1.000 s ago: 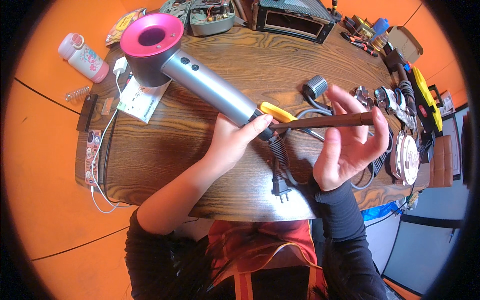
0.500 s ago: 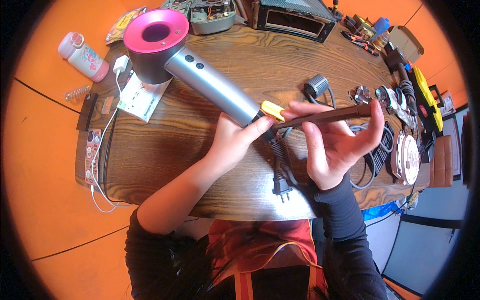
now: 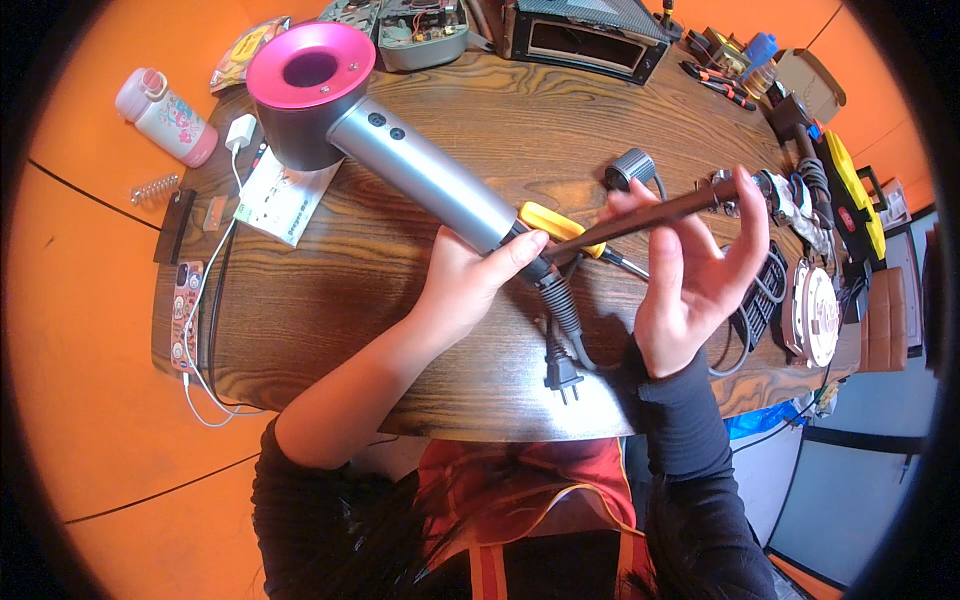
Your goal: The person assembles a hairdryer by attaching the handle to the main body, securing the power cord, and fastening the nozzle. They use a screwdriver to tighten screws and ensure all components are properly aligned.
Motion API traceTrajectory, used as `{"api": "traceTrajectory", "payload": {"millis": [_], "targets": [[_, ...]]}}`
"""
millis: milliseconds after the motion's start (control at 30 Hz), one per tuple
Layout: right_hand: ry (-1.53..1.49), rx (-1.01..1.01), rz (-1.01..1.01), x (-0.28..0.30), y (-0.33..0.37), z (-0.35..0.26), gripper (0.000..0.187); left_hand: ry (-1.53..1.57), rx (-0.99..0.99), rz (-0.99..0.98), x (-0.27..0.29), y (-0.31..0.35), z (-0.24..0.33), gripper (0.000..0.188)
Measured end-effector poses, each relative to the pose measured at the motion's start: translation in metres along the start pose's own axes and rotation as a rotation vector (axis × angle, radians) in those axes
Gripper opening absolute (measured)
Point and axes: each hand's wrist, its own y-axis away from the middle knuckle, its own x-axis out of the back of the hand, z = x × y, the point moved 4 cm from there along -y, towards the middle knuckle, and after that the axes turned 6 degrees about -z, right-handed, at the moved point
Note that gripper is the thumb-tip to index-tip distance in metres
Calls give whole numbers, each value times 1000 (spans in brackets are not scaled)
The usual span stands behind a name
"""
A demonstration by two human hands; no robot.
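Observation:
A hair dryer [image 3: 425, 170] with a silver handle and a pink-ringed dark head lies slanted across the middle, its head up and left. My left hand [image 3: 462, 290] is closed around the handle's lower end, thumb near the cord sleeve. In my right hand [image 3: 690, 310] is a slim dark pointed tool [image 3: 655, 216], gripped between thumb and fingers. Its narrow tip meets the base of the handle by my left thumb; exact contact is hard to see. Behind that tool, a yellow-handled screwdriver [image 3: 550, 225] rests on the table. The dryer's two-pin plug [image 3: 562, 370] hangs below the ribbed cord sleeve.
A ribbed grey cylinder [image 3: 632, 168] with a cable sits beyond my right hand. Metal parts, a round white device [image 3: 810, 315] and tools crowd the right side. At left are a bottle [image 3: 168, 118], a phone [image 3: 186, 310] and cables. A black open-fronted case [image 3: 585, 45] stands at the back.
My right hand has shifted slightly right and its fingers have changed position on the dark tool, which tilts more steeply. More of the screwdriver shows. My left hand and the dryer have barely moved.

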Motion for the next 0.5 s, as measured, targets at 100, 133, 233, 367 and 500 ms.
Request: {"api": "traceTrajectory", "payload": {"millis": [100, 133, 233, 367, 500], "targets": [[-205, -102, 145, 3, -3, 2, 61, -11, 9, -1, 0, 0, 0, 11], [-172, -96, 117, 3, -4, 1, 61, -19, 12, -1, 0, 0, 0, 11], [-57, -43, 111, 6, -5, -4, 59, 39, -11, -38, -2, 1, 1, 11], [8, 19, 41, 7, 1, -6, 61, -47, 10, -28, 0, -1, -1, 11], [51, 74, 12, 3, 5, -1, 66, -28, -16, 13, 1, 0, 1, 11]]}}
